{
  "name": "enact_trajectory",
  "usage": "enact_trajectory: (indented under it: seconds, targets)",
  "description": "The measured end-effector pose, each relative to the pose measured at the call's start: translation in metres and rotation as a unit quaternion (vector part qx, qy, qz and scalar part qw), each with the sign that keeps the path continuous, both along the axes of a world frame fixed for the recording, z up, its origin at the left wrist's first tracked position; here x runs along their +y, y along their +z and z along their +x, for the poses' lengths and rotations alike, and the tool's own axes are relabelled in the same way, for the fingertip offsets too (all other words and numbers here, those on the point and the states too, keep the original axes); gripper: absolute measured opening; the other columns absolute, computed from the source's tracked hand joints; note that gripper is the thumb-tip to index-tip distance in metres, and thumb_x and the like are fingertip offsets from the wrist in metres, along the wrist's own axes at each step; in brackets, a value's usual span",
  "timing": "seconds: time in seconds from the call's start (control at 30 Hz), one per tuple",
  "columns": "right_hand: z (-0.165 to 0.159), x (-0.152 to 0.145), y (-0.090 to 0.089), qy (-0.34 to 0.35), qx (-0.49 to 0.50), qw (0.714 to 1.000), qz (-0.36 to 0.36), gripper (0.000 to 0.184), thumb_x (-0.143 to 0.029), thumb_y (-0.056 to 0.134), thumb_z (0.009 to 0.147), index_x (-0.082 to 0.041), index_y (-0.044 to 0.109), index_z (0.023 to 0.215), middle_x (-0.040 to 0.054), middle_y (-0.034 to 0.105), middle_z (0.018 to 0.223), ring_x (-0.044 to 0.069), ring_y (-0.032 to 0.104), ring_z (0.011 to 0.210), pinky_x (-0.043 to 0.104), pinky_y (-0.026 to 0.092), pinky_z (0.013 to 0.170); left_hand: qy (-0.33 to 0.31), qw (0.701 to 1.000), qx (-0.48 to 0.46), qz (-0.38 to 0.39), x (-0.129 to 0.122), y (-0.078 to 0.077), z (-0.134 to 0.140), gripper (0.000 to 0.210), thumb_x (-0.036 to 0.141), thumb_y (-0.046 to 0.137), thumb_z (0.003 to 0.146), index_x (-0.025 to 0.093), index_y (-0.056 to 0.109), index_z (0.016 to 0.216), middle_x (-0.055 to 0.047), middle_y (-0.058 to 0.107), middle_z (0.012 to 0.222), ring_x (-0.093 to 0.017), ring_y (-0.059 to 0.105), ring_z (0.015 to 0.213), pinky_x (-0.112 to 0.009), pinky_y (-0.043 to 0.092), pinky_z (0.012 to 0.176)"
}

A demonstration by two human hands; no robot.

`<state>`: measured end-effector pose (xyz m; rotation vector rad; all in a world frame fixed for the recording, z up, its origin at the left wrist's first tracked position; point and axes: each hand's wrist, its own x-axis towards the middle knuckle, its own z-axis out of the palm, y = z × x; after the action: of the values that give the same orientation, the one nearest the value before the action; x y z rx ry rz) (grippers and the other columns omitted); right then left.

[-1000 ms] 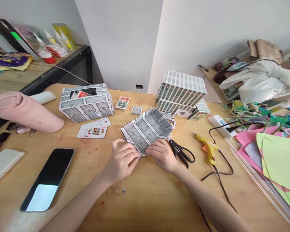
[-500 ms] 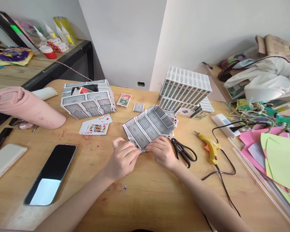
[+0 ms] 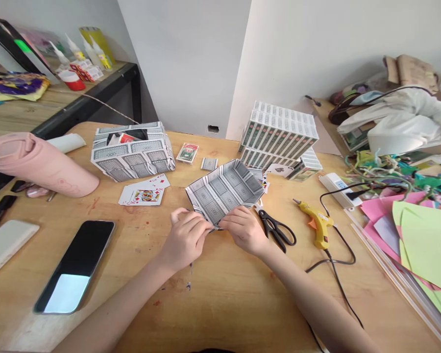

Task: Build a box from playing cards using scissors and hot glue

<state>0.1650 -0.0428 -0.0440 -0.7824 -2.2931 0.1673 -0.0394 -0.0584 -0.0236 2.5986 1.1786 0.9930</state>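
An open-topped box [image 3: 220,190] lined with grey patterned playing-card backs sits in the middle of the wooden table, turned at an angle. At its near corner my left hand [image 3: 187,238] pinches the wall's edge with closed fingers. My right hand [image 3: 245,229] grips the same near edge, just right of the left hand; the fingertips of both almost meet. What lies under the fingertips is hidden. Black-handled scissors [image 3: 277,228] lie right of my right hand. Behind the box are a face-down card [image 3: 209,163] and partly covered cards.
A yellow glue gun [image 3: 318,223] with its cord lies at right, near a power strip [image 3: 338,189]. Stacked card packs [image 3: 279,132] stand behind. Leftward are a card-covered box [image 3: 132,154], fanned cards [image 3: 143,192], a phone [image 3: 75,267] and a pink tumbler [image 3: 42,164].
The whole view has shifted slightly. Both hands stay at the box's near corner with only a small movement of the fingers.
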Motion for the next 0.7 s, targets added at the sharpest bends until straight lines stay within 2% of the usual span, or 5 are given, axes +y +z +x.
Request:
enact_trajectory:
  seconds: [0.1,0.2,0.37,0.5,0.7]
  targets:
    - [0.003,0.004,0.000,0.014,-0.019,1.000,-0.002,0.024,-0.006,0.043,0.089,-0.017,0.065,0.090,0.0054,0.071,0.086,0.014,0.060,0.080,0.031,0.044,0.073,-0.012,1.000,-0.001,-0.016,0.004,-0.004,-0.003,0.017,0.009,0.045,0.087,0.019,0.055,0.078,0.000,0.066,0.075,-0.015,0.062,0.076,-0.039,0.034,0.087]
    - [0.006,0.007,0.000,0.020,-0.026,0.999,0.003,0.025,-0.008,0.042,0.091,-0.017,0.065,0.091,0.0061,0.071,0.087,0.015,0.061,0.083,0.032,0.047,0.076,-0.041,0.999,-0.018,0.008,0.008,-0.008,-0.007,0.018,0.007,0.043,0.087,0.020,0.052,0.079,0.000,0.066,0.075,-0.014,0.062,0.075,-0.038,0.037,0.088]
    - [0.013,0.011,0.005,0.051,-0.063,0.997,0.017,0.031,-0.007,0.036,0.092,-0.018,0.064,0.095,0.0053,0.071,0.090,0.015,0.061,0.092,0.039,0.046,0.094,-0.108,0.993,-0.006,0.038,0.012,-0.009,-0.015,0.017,0.005,0.046,0.086,0.020,0.052,0.083,0.000,0.070,0.082,-0.014,0.064,0.081,-0.038,0.039,0.091]
    - [0.021,0.016,0.012,0.056,-0.094,0.993,0.039,0.030,-0.009,0.037,0.092,-0.019,0.065,0.091,0.0035,0.071,0.093,0.016,0.058,0.097,0.043,0.043,0.100,-0.169,0.984,0.016,0.057,0.015,-0.006,-0.019,0.018,0.004,0.048,0.085,0.019,0.056,0.090,-0.001,0.072,0.086,-0.015,0.065,0.084,-0.040,0.038,0.093]
    - [0.024,0.032,0.012,0.026,-0.113,0.987,0.107,0.025,-0.012,0.045,0.091,-0.020,0.066,0.081,0.0036,0.070,0.098,0.021,0.052,0.106,0.047,0.041,0.099,-0.250,0.961,0.049,0.108,0.019,0.002,-0.009,0.024,0.007,0.047,0.087,0.017,0.062,0.102,-0.004,0.073,0.094,-0.017,0.065,0.088,-0.031,0.049,0.074]
